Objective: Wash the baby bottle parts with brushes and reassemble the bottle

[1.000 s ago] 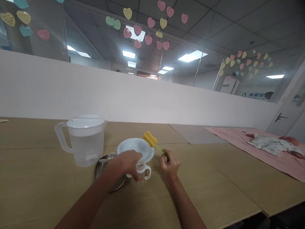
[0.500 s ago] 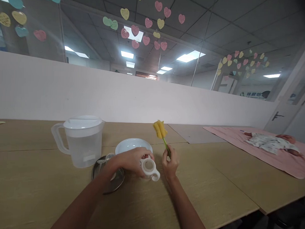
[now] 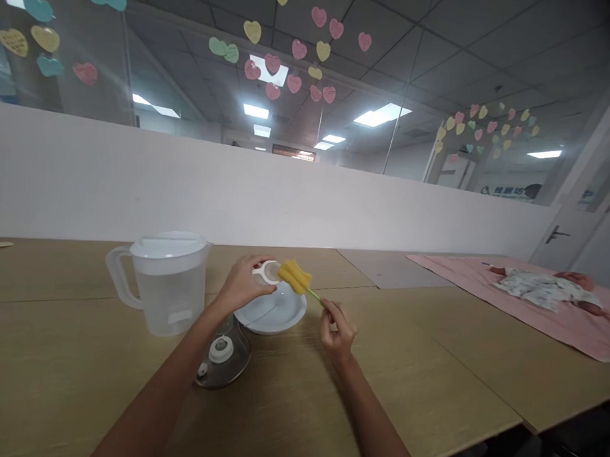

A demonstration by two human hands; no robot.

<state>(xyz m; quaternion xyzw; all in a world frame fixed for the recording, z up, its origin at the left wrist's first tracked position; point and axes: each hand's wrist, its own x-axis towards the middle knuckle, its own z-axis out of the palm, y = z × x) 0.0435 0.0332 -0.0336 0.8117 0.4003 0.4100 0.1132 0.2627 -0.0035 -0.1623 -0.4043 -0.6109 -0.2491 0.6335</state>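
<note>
My left hand (image 3: 244, 283) grips a baby bottle (image 3: 266, 272) with a white handled ring, held tilted over a white bowl (image 3: 269, 320), its mouth facing right. A sponge bottle brush (image 3: 295, 277) with a yellow head and green stem is pinched in my right hand (image 3: 337, 331). The brush head points left and is at the bottle's mouth; I cannot tell whether its tip is inside. Below my left hand, partly behind the forearm, a round metal tray (image 3: 237, 363) carries a white bottle collar (image 3: 221, 349) and a small white piece (image 3: 202, 369).
A translucent pitcher (image 3: 167, 290) of water with a lid stands left of the bowl. On the right, a baby doll (image 3: 533, 286) in patterned clothes lies on a pink cloth (image 3: 473, 288). A low white wall (image 3: 306, 202) with glass above borders the table's back.
The bottle has moved up and left, tipping from mouth-up to facing right above the bowl. The brush has swung from upright to pointing left, its head now at the bottle's mouth.
</note>
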